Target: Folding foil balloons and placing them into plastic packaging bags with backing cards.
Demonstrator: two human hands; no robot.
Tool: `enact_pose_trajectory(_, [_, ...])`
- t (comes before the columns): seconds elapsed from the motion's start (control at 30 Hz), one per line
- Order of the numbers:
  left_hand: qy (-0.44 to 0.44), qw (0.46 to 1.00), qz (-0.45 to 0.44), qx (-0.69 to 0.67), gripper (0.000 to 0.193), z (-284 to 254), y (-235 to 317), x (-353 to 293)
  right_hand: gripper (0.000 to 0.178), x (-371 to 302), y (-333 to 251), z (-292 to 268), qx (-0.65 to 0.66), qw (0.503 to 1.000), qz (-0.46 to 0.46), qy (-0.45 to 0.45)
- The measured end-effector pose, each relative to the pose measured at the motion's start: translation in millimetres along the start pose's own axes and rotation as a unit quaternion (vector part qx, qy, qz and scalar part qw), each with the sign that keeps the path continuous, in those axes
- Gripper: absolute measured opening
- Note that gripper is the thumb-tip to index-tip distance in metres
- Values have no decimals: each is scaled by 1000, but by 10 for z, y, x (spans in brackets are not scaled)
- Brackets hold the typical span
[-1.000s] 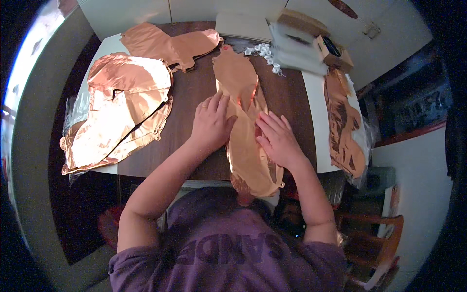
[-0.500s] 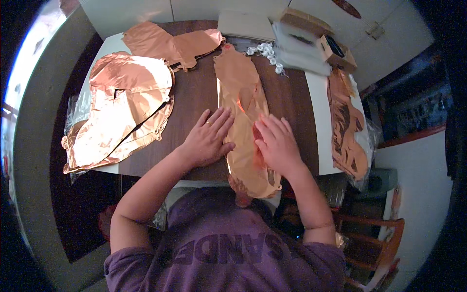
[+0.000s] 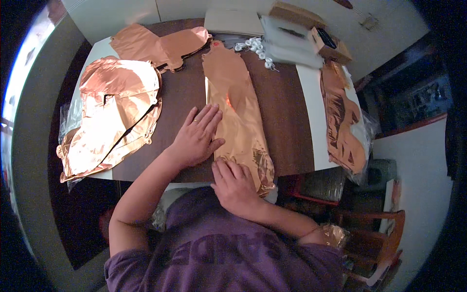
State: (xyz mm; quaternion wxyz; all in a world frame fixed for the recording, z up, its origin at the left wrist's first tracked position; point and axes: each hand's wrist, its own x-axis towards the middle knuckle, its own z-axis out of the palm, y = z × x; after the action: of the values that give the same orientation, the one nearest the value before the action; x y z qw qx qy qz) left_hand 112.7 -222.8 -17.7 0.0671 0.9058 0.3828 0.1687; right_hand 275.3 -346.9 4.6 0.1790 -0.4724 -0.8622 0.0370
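Foil (image 3: 238,124) looks folded lengthwise, near end not yet flat; left hand (image 3: 197,136) flat at its edge, right hand (image 3: 236,187) curled on near end, grip unclear

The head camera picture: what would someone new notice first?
Probably the bright, shiny copper-coloured foil pile on the left. Next, the long copper-coloured foil piece in the middle, with a bare left hand and bare right hand at its nearer part. Then small white rolls, right of its far end.
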Motion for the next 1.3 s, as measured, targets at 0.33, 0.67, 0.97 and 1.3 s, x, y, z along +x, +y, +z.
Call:
enact_pose_trajectory(0.33, [23, 1000, 3, -12, 67, 8, -21, 11, 56, 111, 116, -96, 18, 1000, 23, -6])
enact_pose_trajectory(0.67, [56, 997, -11, -47, 63, 49, -173, 128, 58, 113, 38, -79, 3, 1000, 8, -28])
enact_pose_trajectory(0.97, [84, 995, -39, -39, 52, 156, -607, 691, 62, 105, -1, -98, -4, 999, 10, -47])
enact_pose_trajectory(1.3, [106, 992, -68, 3, 68, -65, 21, 339, 33, 232, 970, -518, 134, 983, 88, 86])
